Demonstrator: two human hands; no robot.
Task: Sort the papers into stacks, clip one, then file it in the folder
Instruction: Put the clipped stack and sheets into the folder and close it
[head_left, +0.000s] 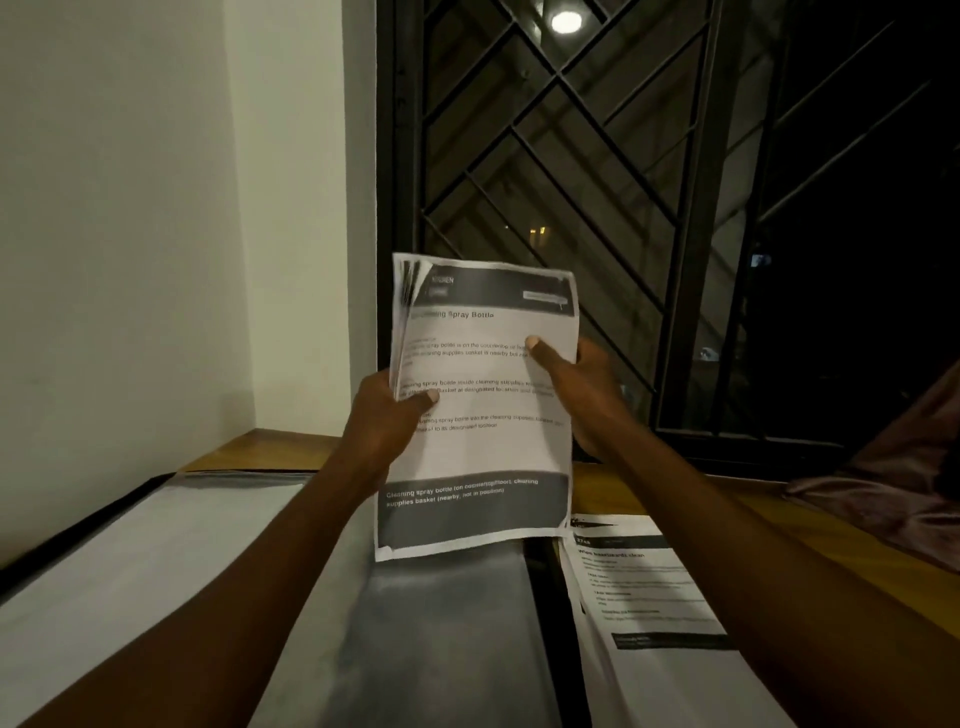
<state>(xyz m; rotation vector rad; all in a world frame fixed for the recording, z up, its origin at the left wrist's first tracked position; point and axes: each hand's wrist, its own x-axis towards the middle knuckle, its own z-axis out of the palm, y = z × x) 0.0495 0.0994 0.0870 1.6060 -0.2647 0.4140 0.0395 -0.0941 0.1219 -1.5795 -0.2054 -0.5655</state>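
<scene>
Desk: What's on your feed?
Operator: I see the left hand (387, 426) and right hand (582, 384) gripping a sheaf of papers (483, 447) by its side edges, held upright above the tabletop (260, 449) — thumbs on the front page. A printed sheet (644, 587) lies flat toward the right edge.

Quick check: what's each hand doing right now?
Left hand: holds the paper sheaf, left edge.
Right hand: holds the same sheaf, right edge.

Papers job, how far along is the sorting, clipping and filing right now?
Early. One printed pile already lies on the table. The left hand and right hand hold a sheaf of papers upright, so sorting is in hand. No clip shows on it; clipping and filing are left.
</scene>
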